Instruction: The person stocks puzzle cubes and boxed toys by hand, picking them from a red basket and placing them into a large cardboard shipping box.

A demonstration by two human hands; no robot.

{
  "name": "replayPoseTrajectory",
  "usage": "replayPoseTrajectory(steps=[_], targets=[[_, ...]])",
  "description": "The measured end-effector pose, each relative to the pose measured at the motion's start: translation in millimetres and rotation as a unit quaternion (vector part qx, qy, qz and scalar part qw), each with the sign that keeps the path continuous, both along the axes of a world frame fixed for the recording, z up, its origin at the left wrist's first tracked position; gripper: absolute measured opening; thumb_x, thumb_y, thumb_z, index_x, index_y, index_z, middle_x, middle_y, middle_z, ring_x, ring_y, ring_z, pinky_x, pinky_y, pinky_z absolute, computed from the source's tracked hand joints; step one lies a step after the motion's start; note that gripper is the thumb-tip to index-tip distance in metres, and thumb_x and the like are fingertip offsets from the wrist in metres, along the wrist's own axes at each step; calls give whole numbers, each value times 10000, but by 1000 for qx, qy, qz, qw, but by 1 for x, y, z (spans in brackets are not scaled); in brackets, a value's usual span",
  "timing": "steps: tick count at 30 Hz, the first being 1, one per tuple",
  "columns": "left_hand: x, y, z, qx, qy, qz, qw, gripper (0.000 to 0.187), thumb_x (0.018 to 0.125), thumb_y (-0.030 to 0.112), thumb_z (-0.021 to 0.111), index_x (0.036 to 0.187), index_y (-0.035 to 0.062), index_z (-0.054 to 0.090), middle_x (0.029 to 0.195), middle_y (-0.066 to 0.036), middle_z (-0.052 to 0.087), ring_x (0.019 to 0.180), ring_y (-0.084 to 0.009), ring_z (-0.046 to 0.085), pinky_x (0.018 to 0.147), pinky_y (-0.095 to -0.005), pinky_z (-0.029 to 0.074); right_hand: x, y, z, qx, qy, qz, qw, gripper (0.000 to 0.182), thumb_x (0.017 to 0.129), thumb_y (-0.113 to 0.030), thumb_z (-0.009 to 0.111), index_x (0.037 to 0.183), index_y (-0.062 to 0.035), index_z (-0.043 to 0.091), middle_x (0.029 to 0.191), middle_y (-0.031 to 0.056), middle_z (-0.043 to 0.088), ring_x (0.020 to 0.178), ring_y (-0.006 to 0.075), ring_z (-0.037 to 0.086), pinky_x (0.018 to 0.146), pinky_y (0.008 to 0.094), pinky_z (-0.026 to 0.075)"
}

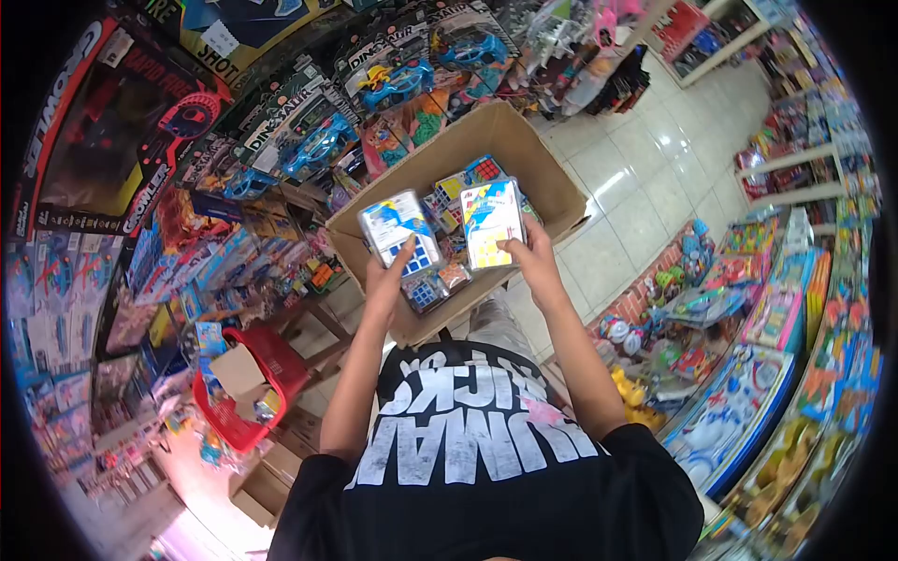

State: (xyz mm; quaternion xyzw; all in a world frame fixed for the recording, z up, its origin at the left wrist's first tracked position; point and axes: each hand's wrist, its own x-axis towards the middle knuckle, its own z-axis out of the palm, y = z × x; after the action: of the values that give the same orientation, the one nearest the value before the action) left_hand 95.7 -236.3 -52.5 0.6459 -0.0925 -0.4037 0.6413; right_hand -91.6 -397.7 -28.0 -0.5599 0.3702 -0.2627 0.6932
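My left hand (pixel 385 279) grips a packaged puzzle cube (pixel 398 224) in a clear pack with a blue, yellow and white card; a blue face shows at its lower end. In my right hand (pixel 533 254) is a second packaged puzzle cube (pixel 493 224), its yellow face showing under a similar card. Both packs are held side by side over an open cardboard box (pixel 552 173). Inside the box lie more cubes, among them a red-faced cube (pixel 484 169) and a blue-faced cube (pixel 426 294). My thumbs rest on top of the packs; the other fingers are mostly hidden beneath.
Hanging blue toy packs (pixel 398 84) line the shelf behind the box. A red basket (pixel 281 360) with cardboard inside stands at the left. Toy shelves and boxed sets (pixel 734 416) run along the right, beside a tiled floor (pixel 636 178).
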Motion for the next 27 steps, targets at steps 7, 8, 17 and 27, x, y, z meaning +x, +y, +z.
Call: replayPoseTrajectory(steps=[7,8,17,27], targets=[[-17,-17,-47,118,-28,84,989,442,889,335,711,1160,-8,643,1075,-68,682,985,-129,622,872,-289,473,25,-101,-45,17,109,193,975,473,892,-185,645,1286,20,480,1112,86,602,985,132,584,842,273,465],[-21,-18,-52,120,-45,97,987,417,882,316,718,1156,8,656,1056,-61,696,951,-123,638,823,-288,493,32,-107,-58,-5,112,220,969,503,899,-255,665,1278,25,489,1085,94,617,965,138,588,840,272,465],[-7,-15,-127,120,1,211,970,397,870,305,725,1130,14,655,1059,-77,697,947,-147,653,838,-309,495,73,-94,-83,-67,304,470,826,665,812,-344,722,1323,8,484,1037,118,650,871,189,642,598,350,536],[26,-40,-176,281,-8,156,947,470,797,407,777,1058,31,668,1000,-71,717,933,-159,672,809,-305,504,95,-51,-144,95,387,582,709,442,867,-425,673,936,12,662,807,96,658,637,196,641,607,311,553]])
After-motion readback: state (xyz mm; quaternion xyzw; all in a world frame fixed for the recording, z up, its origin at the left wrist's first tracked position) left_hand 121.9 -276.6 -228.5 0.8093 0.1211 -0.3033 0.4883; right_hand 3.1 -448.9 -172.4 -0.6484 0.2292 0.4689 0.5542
